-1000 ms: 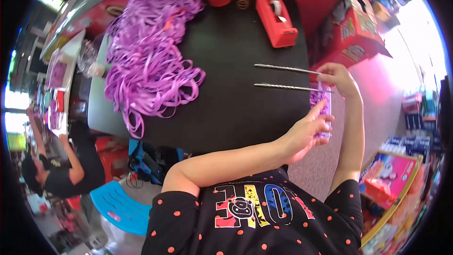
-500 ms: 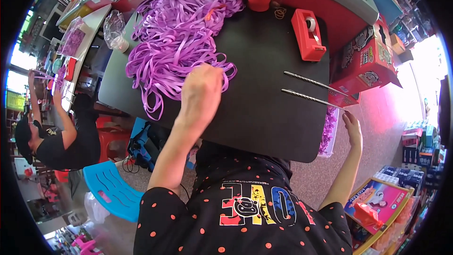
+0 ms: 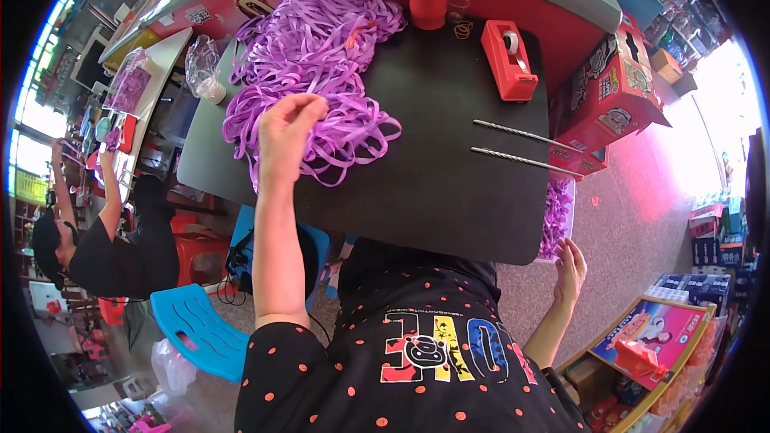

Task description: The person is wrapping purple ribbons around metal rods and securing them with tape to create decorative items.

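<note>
From my remote seat I watch the left hand (image 3: 290, 124) shift farther left over the heap of purple ribbon (image 3: 321, 40), which fills the far left part of the black table (image 3: 425, 176). A second ago both hands are at the right ends of the 2 twisted metal rods (image 3: 525, 160); half a second ago the left hand is over the heap's near right edge, and now it sits over the near middle of the heap. Its thumb and forefinger come together at the loops, but I cannot tell whether they pinch a strand (the purple behind them hides it). The right hand (image 3: 570, 273) drops nearer, away from the rods; its fingers are loosely spread, I see nothing in them, and it hangs just beyond the near corner of the clear tub (image 3: 572, 212) of purple pieces (image 3: 555, 216), right of the table. I read this as the work moving from rods to heap, with the left hand leading and the right 1 free. The rods stay put, jutting past the right edge, and the red tape dispenser (image 3: 509, 64) stands beyond them.
</note>
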Demonstrator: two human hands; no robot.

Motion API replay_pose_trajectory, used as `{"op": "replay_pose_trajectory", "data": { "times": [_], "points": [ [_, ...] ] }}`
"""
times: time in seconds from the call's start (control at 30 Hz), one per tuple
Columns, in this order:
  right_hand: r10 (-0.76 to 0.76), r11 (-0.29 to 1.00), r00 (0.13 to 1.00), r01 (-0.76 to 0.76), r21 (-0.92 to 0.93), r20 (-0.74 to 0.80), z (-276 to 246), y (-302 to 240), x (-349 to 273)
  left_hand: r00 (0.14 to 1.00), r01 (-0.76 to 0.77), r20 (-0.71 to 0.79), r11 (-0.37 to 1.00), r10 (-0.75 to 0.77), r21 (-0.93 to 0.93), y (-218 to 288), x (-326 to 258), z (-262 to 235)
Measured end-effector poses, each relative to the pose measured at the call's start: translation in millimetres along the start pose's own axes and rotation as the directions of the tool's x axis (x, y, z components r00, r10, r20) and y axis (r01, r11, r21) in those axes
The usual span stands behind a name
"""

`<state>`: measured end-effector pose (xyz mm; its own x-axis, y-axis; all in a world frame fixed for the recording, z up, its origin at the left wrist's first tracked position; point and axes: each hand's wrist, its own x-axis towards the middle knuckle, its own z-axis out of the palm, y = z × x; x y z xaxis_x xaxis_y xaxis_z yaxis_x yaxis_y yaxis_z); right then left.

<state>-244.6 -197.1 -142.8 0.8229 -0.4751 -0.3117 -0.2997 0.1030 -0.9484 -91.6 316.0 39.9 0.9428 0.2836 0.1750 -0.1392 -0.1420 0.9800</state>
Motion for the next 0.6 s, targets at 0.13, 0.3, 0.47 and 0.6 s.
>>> {"op": "replay_pose_trajectory", "data": {
  "times": [0.13,0.3,0.47,0.6],
  "points": [
    [-0.154,0.963,0.986,0.164,0.215,-0.064,16,-13,-5,1.000,0.017,0.025,0.988,-0.013,-0.155,23,-8,-21],
    [-0.384,0.898,0.923,0.380,0.221,-0.028,69,-62,-17,0.995,-0.057,0.055,0.951,0.077,-0.303,31,-9,-28],
    [-0.492,0.861,0.810,0.508,0.036,0.319,138,-133,-40,0.955,0.059,0.291,0.998,-0.062,0.019,21,-2,-25],
    [-0.479,0.609,0.524,0.776,-0.164,0.704,209,-189,-48,0.960,0.104,0.267,0.992,-0.081,-0.073,15,-9,-36]
  ]
}}
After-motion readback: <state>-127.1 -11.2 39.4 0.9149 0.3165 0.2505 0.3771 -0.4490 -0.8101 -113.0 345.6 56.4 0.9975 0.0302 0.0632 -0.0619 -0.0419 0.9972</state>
